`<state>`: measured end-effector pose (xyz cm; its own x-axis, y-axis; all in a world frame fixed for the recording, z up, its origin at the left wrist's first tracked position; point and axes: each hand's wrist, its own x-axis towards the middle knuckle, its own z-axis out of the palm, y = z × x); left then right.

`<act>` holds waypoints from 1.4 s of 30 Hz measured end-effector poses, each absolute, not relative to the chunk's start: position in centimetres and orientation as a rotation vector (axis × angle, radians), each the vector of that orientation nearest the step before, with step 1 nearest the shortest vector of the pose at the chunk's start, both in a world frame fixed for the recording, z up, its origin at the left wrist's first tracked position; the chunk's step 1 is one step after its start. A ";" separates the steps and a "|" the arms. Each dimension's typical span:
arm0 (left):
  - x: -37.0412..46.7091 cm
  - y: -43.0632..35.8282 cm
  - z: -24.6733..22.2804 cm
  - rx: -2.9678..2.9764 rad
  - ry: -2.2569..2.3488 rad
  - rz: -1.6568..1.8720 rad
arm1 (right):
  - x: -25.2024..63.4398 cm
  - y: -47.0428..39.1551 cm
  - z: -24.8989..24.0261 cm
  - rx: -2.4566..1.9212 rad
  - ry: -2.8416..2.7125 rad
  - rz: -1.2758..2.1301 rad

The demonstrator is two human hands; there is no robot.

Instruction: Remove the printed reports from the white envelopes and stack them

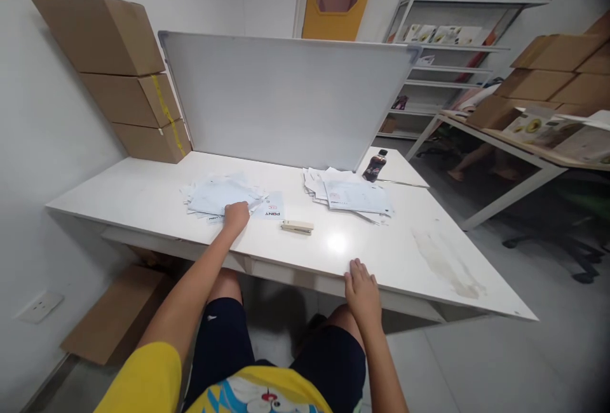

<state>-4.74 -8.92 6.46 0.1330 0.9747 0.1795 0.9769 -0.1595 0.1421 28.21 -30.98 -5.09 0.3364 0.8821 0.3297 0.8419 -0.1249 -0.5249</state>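
My left hand (237, 215) is at the near right corner of a loose stack of printed papers (210, 194), its fingers curled closed on a sheet there. Part of another sheet with the letters PONY (274, 205) sticks out to the right of that stack. My right hand (362, 287) rests on the table's front edge with its fingers stretched out and holds nothing. Between the hands, a cream stapler (297, 227) lies on the white table (267, 244). A second pile of papers (357, 196) lies farther right, its sheets unevenly overlapped.
A whiteboard (286, 98) stands along the table's back. Stacked cardboard boxes (152, 101) are at the left, and a dark drink bottle (375, 166) stands behind the right pile. A brownish stain (448, 264) marks the table's right part. Another table (515, 146) holds boxes.
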 end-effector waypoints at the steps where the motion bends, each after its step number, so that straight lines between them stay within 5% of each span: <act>1: -4.6 -9.6 6.4 -2.380 -1.991 -0.374 | 28.0 -31.2 -4.7 -1.950 -1.489 0.095; 6: -4.0 -15.9 4.2 -2.449 -1.739 -0.587 | 26.7 -32.7 -2.6 -1.772 -1.195 0.378; 13: -4.4 -27.3 1.3 -2.500 -1.493 -1.280 | 19.7 -35.2 -0.9 -1.149 -0.700 1.458; 17: -5.3 -31.1 1.7 -2.519 -1.454 -1.610 | 16.7 -34.9 0.5 -0.891 -0.637 1.714; 25: -6.9 -25.9 2.2 -2.572 -1.502 -1.409 | 15.2 -32.7 0.1 -1.330 -0.808 1.304; 35: -6.6 -11.0 3.1 -2.294 -1.952 -0.662 | 16.4 -33.9 0.1 -1.164 -0.287 1.069; 39: -6.7 -12.2 3.1 -2.263 -1.879 -0.823 | 16.8 -34.2 -0.7 -1.100 -0.233 1.102; 42: -6.7 -14.1 3.5 -2.270 -1.878 -1.388 | 17.2 -34.4 -1.4 -1.084 -0.209 1.110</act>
<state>-6.66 -14.13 3.52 -0.0249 0.8503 0.5257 0.7520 -0.3305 0.5703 17.22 -34.40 -1.44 0.4820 0.8011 -0.3549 -0.6174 0.0231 -0.7863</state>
